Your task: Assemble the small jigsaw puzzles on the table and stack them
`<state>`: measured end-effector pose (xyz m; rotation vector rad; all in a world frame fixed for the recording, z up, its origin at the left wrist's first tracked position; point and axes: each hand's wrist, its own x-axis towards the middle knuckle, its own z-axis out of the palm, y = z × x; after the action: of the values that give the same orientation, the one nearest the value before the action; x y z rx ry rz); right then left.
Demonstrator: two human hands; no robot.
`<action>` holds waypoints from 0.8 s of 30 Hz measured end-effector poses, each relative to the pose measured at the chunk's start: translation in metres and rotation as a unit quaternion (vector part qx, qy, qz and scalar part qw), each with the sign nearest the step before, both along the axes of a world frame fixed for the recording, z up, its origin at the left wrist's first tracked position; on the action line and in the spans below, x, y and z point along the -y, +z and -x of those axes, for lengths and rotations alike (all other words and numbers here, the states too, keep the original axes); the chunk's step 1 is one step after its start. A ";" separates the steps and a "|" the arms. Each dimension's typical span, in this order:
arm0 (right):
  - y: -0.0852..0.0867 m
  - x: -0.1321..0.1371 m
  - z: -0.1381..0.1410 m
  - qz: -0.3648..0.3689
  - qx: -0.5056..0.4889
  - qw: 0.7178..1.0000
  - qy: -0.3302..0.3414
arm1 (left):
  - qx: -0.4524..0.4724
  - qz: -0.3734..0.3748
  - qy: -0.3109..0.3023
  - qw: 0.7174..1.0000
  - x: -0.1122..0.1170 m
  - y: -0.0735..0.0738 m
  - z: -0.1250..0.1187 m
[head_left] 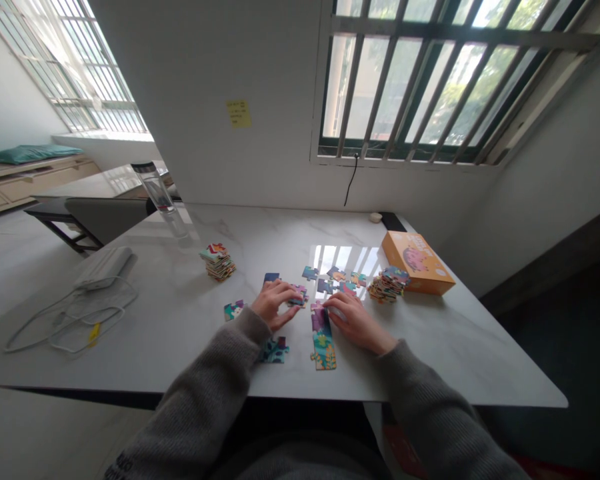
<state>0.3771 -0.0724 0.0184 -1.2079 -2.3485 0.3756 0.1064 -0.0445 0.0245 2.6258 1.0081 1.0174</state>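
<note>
My left hand [275,303] rests on the white marble table [180,333], its fingertips on a small cluster of jigsaw pieces [298,296]. My right hand [355,322] lies just right of a joined strip of jigsaw pieces [322,340], with its fingertips at the strip's upper end. Loose pieces [330,280] lie scattered above the hands, and others [273,350] lie below my left wrist. A stack of pieces [218,262] stands at left, and another [387,285] stands beside an orange puzzle box [418,262].
A clear water bottle [155,190] stands at the far left corner of the table. A white flat device [104,268] with a looped white cable [70,320] lies at left. Barred windows [410,80] fill the wall beyond, and a yellow sticky note [239,113] is on the pillar.
</note>
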 end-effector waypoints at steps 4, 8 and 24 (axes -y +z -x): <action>-0.001 -0.001 0.000 -0.010 0.014 1.000 0.005 | 0.042 -0.012 0.060 0.997 -0.016 -0.003 0.027; 0.000 -0.001 0.001 -0.010 0.029 1.000 0.002 | 0.001 0.020 0.051 0.999 -0.027 -0.014 0.032; 0.003 0.000 0.001 -0.009 0.036 0.999 0.004 | -0.043 0.061 0.015 0.997 -0.044 -0.028 0.011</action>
<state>0.3758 -0.0724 0.0212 -1.2238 -2.4125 0.3175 0.0955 -0.0008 -0.0035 2.5805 1.0942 0.8277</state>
